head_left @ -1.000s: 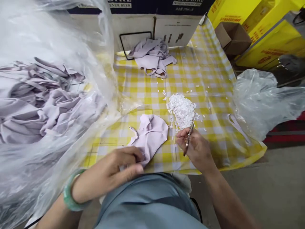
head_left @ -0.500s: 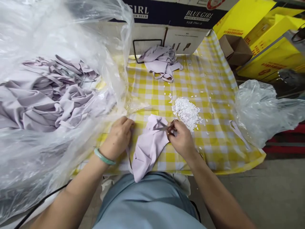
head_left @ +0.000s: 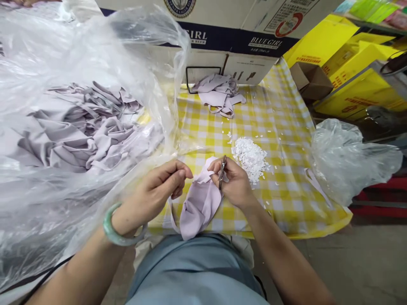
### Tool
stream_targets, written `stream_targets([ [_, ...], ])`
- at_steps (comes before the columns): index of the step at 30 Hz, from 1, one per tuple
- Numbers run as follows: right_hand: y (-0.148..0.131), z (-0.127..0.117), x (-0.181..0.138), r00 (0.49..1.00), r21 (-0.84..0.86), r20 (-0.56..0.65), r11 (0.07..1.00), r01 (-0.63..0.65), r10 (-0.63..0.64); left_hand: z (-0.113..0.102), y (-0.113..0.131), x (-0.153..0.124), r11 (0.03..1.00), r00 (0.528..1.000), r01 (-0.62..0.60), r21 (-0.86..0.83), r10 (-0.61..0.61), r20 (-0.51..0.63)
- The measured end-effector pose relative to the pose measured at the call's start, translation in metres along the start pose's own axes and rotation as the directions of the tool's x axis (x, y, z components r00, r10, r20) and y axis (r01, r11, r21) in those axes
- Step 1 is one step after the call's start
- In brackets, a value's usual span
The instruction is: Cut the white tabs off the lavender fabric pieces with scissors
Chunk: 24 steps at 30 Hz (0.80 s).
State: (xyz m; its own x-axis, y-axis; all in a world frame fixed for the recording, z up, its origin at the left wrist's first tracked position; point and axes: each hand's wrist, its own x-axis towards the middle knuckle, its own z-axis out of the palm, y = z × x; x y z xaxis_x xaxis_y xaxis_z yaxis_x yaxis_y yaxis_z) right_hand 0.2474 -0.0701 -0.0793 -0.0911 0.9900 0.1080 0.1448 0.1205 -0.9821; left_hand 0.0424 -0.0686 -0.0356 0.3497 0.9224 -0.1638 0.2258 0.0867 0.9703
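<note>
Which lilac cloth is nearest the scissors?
The lilac piece partly under the right hand; others lie farther off: by the carton, amid clear plastic, one strip rightward.

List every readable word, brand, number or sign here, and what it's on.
"BLUE GIRL": dark band of the carton, right.
"IRL", "R BEER": same band, left, start covered by clear plastic.
Too small or blurred: line under "BLUE GIRL", round emblem, carton's other small print, red print on yellow packaging.

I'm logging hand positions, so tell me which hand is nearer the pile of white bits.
Right. The right hand is close by the near left side of the white pile; the left hand is farther left, across the lilac cloth.
</note>
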Motion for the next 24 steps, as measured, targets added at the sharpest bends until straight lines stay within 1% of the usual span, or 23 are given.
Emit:
stream_targets([
  [1,0.003,0.0,0.0,1.0,-0.001,-0.002,1.0,-0.018,0.018,-0.001,-0.004,-0.001,1.0,1.0,-0.01,-0.018,0.009,-0.026],
  [2,0.005,0.001,0.0,1.0,-0.009,0.004,1.0,-0.027,0.028,0.001,-0.007,-0.001,0.999,0.998,-0.042,-0.021,0.041,-0.052],
  [3,0.004,0.002,0.001,0.999,-0.025,0.024,0.999,-0.026,0.026,0.005,-0.01,0.001,0.996,0.995,-0.085,-0.023,0.083,-0.054],
  [4,0.003,0.003,0.002,0.999,-0.049,0.053,0.999,-0.009,0.012,0.01,-0.012,0.003,0.993,0.993,-0.113,-0.039,0.112,-0.02],
  [5,0.001,0.003,0.003,0.996,-0.074,0.084,0.997,0.017,-0.011,0.016,-0.013,0.006,0.991,0.993,-0.113,-0.068,0.116,0.037],
  [7,-0.003,0.002,0.005,0.991,-0.096,0.126,0.994,0.06,-0.047,0.022,-0.012,0.011,0.992,0.989,-0.043,-0.118,0.06,0.137],
  [8,-0.003,0.0,0.005,0.99,-0.103,0.137,0.993,0.058,-0.044,0.021,-0.01,0.012,0.994,0.989,0.006,-0.112,0.01,0.146],
  [10,0.0,-0.007,0.006,0.988,-0.134,0.157,0.991,0.017,0.004,0.012,-0.008,0.011,0.993,0.993,0.089,-0.079,-0.082,0.088],
  [11,0.004,-0.01,0.005,0.985,-0.156,0.169,0.988,-0.013,0.04,0.005,-0.007,0.008,0.99,0.992,0.114,-0.079,-0.109,0.056],
  [13,0.01,-0.015,0.004,0.98,-0.177,0.175,0.982,-0.065,0.096,-0.008,-0.009,0.001,0.98,0.987,0.161,-0.114,-0.158,0.033],
  [15,0.013,-0.015,0.004,0.982,-0.127,0.154,0.988,-0.089,0.108,-0.015,-0.012,-0.004,0.969,0.979,0.202,-0.146,-0.196,0.054],
  [17,0.01,-0.011,0.006,0.986,-0.05,0.137,0.995,-0.087,0.093,-0.014,-0.016,-0.007,0.966,0.972,0.22,-0.137,-0.207,0.108],
  [18,0.007,-0.009,0.008,0.987,-0.018,0.139,0.997,-0.077,0.079,-0.012,-0.018,-0.008,0.97,0.971,0.212,-0.121,-0.195,0.136],
  [20,0.0,-0.004,0.012,0.986,0.029,0.159,0.998,-0.055,0.05,-0.007,-0.018,-0.008,0.986,0.975,0.154,-0.066,-0.141,0.172],
  [22,-0.007,-0.002,0.018,0.983,0.058,0.184,0.998,-0.03,0.019,-0.004,-0.015,-0.008,0.997,0.982,0.068,0.026,-0.072,0.177],
  [24,-0.014,-0.001,0.022,0.985,0.068,0.173,0.998,0.011,-0.023,-0.004,-0.011,-0.009,0.995,0.986,0.01,0.098,-0.025,0.162],
])
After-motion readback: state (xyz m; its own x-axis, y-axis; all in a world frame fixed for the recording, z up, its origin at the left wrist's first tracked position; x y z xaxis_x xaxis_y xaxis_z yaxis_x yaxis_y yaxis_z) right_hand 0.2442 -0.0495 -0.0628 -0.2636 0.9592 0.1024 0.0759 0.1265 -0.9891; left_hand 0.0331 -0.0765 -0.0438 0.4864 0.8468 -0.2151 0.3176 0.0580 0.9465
